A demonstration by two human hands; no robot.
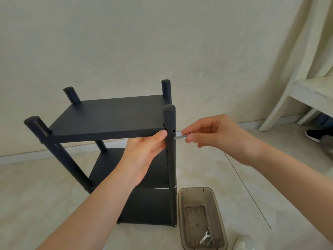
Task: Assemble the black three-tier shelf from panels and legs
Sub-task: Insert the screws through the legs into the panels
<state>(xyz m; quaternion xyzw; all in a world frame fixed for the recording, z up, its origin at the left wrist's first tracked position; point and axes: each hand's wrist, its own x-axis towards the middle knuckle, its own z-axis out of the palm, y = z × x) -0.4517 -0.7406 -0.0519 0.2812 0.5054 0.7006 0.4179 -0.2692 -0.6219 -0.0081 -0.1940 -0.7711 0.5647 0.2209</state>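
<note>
The black shelf stands on the floor with its top panel, middle panel and bottom panel between four round legs. My left hand grips the front edge of the top panel from below, thumb against the near right leg. My right hand pinches a silver screw whose tip meets the right side of that leg, just under an open hole. The near left leg leans outward.
A translucent brown plastic tray lies on the floor right of the shelf, holding a small wrench and screws. A white chair and a black shoe are at the far right. A wall is close behind.
</note>
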